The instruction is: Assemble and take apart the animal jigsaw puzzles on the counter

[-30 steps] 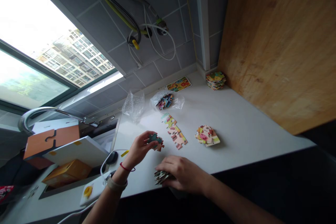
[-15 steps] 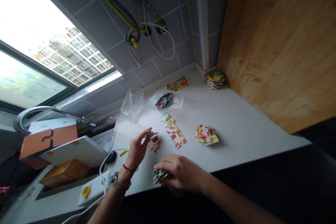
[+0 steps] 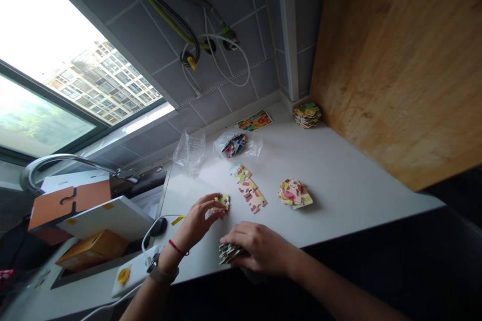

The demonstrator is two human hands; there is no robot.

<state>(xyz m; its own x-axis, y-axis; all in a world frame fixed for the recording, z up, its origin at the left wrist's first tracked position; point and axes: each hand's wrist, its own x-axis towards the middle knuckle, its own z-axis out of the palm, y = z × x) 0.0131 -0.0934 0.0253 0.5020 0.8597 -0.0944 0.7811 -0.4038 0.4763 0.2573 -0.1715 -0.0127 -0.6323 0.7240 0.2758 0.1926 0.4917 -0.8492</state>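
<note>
Hands are held low at the near edge of the white table [image 3: 339,175]. The left hand [image 3: 198,225] is curled, with a yellow jigsaw piece [image 3: 223,202] pinched at its fingertips. The right hand [image 3: 261,250] is closed down over a stack of jigsaw pieces [image 3: 229,254], which is gripped against the table.

From the head view, everything else is placed by an assembled strip of jigsaw pieces [image 3: 248,188]. The yellow jigsaw piece is held just left of this strip, and the stack of jigsaw pieces lies nearer the table edge below it. A clear plastic bag [image 3: 250,148] is seen beyond the strip, with loose colourful pieces [image 3: 234,145] gathered inside. A crumpled clear bag [image 3: 190,151] lies left of that bag, and its contents cannot be made out. A pile of pieces [image 3: 294,194] is placed to the right of the strip. Well left of the strip, an orange cardboard box [image 3: 92,251] is set low beside a white box lid [image 3: 107,218] and an orange jigsaw-printed box [image 3: 70,200]; what these hold is not shown.
</note>
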